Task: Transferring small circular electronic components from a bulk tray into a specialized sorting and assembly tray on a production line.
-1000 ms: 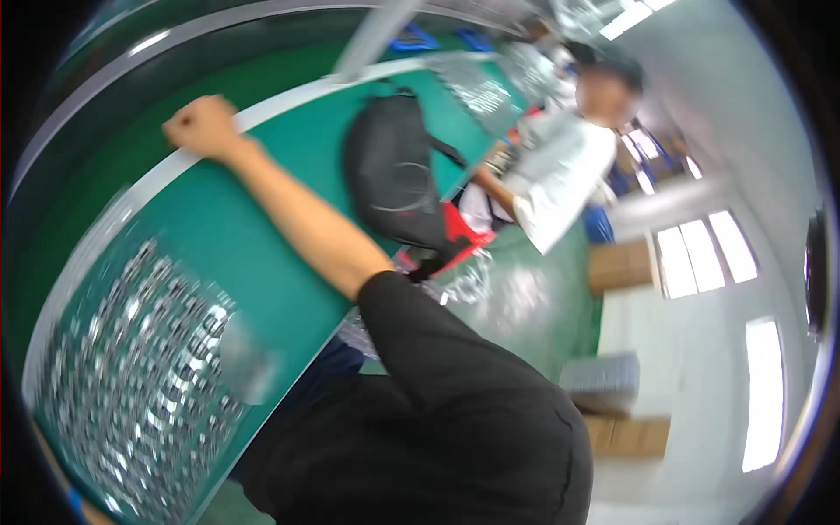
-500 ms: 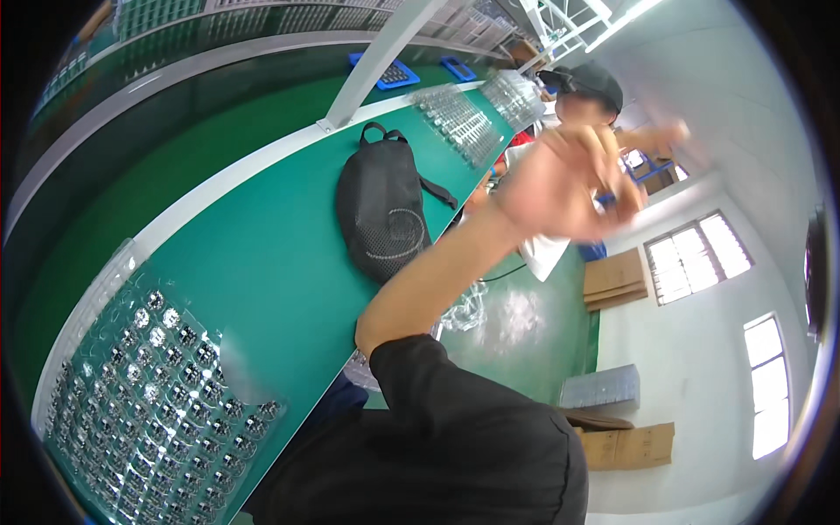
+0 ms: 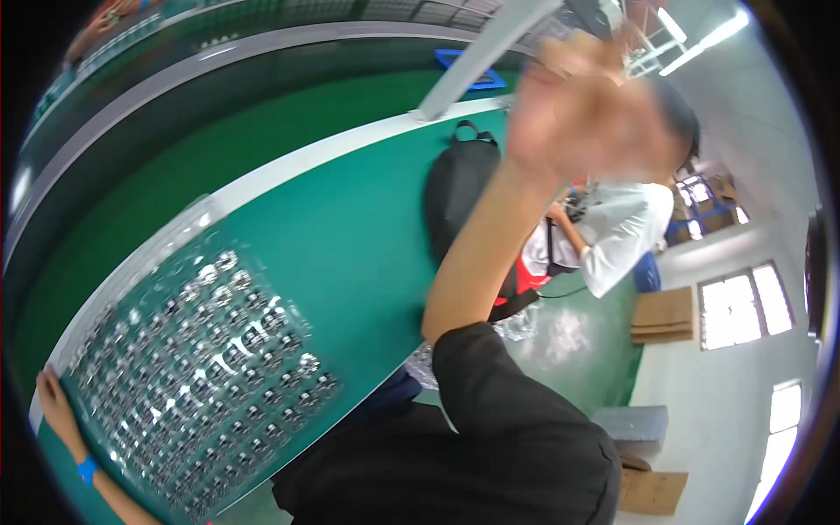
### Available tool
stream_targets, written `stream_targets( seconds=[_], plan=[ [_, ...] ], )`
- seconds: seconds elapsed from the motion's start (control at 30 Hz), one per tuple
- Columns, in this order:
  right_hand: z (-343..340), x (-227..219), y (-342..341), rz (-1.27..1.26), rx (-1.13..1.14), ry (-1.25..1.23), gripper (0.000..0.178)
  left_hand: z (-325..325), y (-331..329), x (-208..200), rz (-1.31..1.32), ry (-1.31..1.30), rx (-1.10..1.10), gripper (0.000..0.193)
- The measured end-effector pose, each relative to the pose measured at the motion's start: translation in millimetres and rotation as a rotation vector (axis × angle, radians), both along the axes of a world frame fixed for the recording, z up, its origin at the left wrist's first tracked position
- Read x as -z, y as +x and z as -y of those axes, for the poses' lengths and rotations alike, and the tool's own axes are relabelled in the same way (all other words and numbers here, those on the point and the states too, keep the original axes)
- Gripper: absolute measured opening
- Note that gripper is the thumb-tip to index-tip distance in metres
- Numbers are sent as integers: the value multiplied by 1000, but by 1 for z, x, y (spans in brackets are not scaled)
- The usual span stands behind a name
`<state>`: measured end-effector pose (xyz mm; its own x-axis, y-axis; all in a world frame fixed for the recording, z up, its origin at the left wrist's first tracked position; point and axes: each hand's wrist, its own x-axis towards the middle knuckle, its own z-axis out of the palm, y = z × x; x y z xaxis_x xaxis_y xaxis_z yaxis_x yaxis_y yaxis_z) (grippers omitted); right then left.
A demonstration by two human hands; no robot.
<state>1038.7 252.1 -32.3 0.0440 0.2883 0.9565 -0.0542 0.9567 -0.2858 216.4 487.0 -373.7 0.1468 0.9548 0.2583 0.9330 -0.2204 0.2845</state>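
Note:
My right arm, in a short black sleeve, is raised. My right hand point(image 3: 560, 114) is smeared by motion, so its fingers and anything in them cannot be made out. It passes in front of a person and a metal post. A black bag point(image 3: 457, 197) with a carry loop lies partly behind my forearm. At the left, a clear plastic tray point(image 3: 197, 376) holds rows of small shiny round parts. By its far left corner a hand point(image 3: 57, 407) with a blue wristband rests at the table's pale rim. I cannot tell whether it is my left hand or a co-worker's.
The green tabletop point(image 3: 350, 236) has a white far rim. A slanting post point(image 3: 477, 66) stands on it, with a blue tray point(image 3: 477, 77) beyond. A person in white point(image 3: 626, 227) sits along the table to the right. Cardboard point(image 3: 662, 315) leans near the wall.
The view has swung, shifting the table, bag and tray rightward. My right hand is higher in the picture and more blurred. The hand with the blue wristband has come into view.

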Motion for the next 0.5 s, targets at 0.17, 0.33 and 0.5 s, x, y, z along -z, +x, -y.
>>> stream_targets(
  seconds=[0.17, 0.33, 0.5],
  plan=[
    [-151, 149, 24, 6, 826, -426, 31, 41, 68, -48, 138, 57, -142, 41],
    [-188, 261, -12, 911, 1196, -562, 42, 59, 48, -58, 74, 196, -147, 41],
    [-174, 261, 17, 863, 1147, -711, 39, 68, 156, -105, 48, 223, -145, 38]
  ],
)
